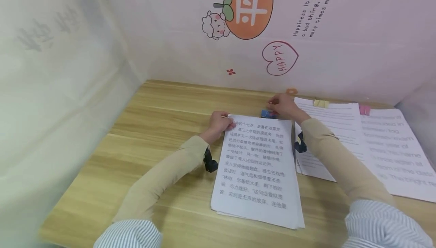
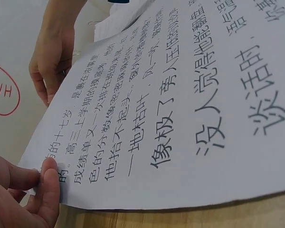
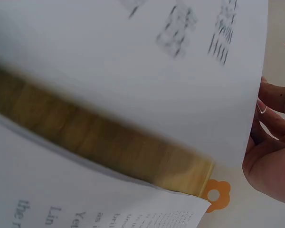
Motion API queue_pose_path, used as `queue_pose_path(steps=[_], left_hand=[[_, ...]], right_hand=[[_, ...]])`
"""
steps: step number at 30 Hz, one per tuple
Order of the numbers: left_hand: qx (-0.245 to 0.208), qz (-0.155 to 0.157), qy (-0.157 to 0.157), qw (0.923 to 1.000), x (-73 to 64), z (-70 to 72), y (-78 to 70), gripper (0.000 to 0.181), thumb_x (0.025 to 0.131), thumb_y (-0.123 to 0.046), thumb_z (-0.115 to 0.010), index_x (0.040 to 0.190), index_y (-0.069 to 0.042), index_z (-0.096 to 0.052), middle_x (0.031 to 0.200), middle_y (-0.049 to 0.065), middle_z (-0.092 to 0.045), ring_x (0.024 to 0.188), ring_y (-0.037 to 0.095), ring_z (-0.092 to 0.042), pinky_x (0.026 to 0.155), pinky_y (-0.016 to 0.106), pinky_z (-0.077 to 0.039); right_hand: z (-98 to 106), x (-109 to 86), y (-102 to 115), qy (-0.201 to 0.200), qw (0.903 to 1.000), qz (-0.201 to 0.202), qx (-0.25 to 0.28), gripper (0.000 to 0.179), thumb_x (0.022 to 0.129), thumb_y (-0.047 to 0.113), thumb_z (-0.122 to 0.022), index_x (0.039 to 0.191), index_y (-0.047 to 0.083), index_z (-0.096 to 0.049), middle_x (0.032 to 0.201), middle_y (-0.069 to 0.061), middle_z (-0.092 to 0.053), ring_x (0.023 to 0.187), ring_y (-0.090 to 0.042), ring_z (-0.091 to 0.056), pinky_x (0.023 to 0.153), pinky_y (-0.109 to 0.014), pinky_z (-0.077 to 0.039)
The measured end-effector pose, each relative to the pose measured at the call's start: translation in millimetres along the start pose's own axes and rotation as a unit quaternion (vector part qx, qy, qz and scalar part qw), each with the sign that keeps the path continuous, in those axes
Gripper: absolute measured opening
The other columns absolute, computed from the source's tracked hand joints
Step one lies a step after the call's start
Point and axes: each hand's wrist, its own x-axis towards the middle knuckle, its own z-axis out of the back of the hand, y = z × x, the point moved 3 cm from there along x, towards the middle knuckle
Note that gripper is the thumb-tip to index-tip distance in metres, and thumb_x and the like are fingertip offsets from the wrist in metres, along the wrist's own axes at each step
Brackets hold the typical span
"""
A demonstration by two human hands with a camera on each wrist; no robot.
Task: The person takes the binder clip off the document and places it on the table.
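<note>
A stack of white sheets [image 1: 257,172] printed with large Chinese text lies on the wooden table. My left hand [image 1: 219,123] pinches its top left corner between thumb and fingers; in the left wrist view those fingers [image 2: 48,183] lie over the sheet's corner. Just beyond the stack's top edge, my right hand [image 1: 283,106] reaches down beside a small blue clip [image 1: 267,114], with a reddish bit next to it. In the right wrist view the right fingers are bent, their tips hidden behind the paper edge. I cannot tell whether they hold a clip.
To the right lie two more printed stacks, one [image 1: 323,138] with a yellow clip [image 1: 321,103] on top, the other [image 1: 398,153] with a pink clip [image 1: 365,109]. A wall sheet [image 1: 190,55] with cartoon prints rises behind the table [image 1: 136,149]. A pale wall [image 1: 51,100] stands at left.
</note>
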Motion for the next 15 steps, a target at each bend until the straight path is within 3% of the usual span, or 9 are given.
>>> queue_pose_path(steps=[5, 10, 15], left_hand=[[-0.005, 0.012, -0.025, 0.9996, 3.2, 23.1, 1.5, 0.037, 0.087, 0.004, -0.058, 0.124, 0.006, -0.054, 0.098, 0.023, -0.067, 0.059, 0.007, -0.061, 0.053, 0.014, -0.053], [0.002, 0.022, -0.053, 0.9983, 7.6, 63.3, 5.3, 0.039, 0.088, 0.003, -0.057, 0.127, 0.005, -0.052, 0.103, 0.022, -0.065, 0.060, 0.006, -0.061, 0.054, 0.013, -0.053], [0.014, 0.030, -0.077, 0.9965, 10.5, 104.6, 8.7, 0.046, 0.089, 0.002, -0.055, 0.134, 0.004, -0.046, 0.115, 0.024, -0.062, 0.061, 0.006, -0.060, 0.056, 0.013, -0.053]], right_hand=[[5, -5.7, 1, -0.005, 0.9997, 0.013, 0.021, 0.044, 0.095, 0.010, -0.053, 0.131, -0.013, -0.043, 0.126, -0.037, -0.051, 0.068, -0.013, -0.066, 0.067, -0.027, -0.058], [5, -3.5, 3, -0.022, 0.9989, 0.038, 0.017, 0.034, 0.093, 0.006, -0.055, 0.120, -0.014, -0.051, 0.116, -0.036, -0.058, 0.060, -0.006, -0.062, 0.060, -0.025, -0.056], [7, -4.1, 2, -0.030, 0.9986, 0.041, 0.012, 0.029, 0.093, 0.003, -0.052, 0.116, -0.014, -0.053, 0.114, -0.035, -0.059, 0.063, -0.012, -0.064, 0.060, -0.024, -0.056]])
